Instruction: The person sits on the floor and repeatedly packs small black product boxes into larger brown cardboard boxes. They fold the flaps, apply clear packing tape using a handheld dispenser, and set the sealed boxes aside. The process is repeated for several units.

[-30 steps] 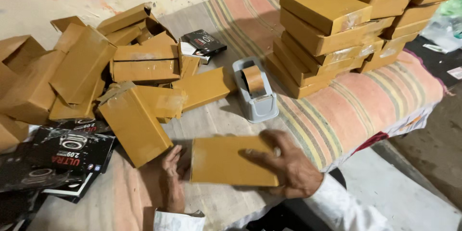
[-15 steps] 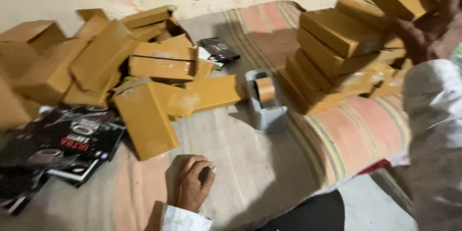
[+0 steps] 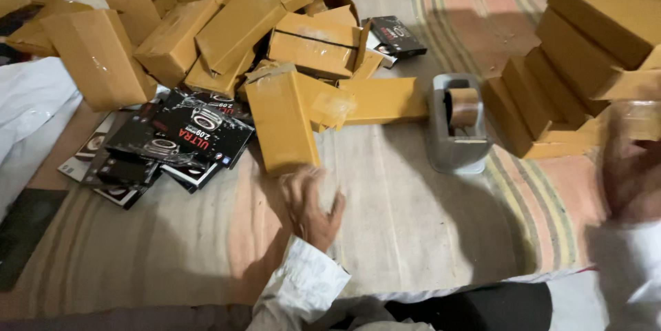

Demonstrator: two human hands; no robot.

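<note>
Left hand (image 3: pixel 311 208) near box (image 3: pixel 281 126); right hand (image 3: pixel 630 166) blurred, seemingly empty

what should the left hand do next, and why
Probably reach forward and pick up the brown box lying just ahead of it. The left hand is empty and open on the cloth, with that box nearest its fingertips. The right hand is blurred near the stacked boxes and appears empty, beside the tape dispenser.
</note>
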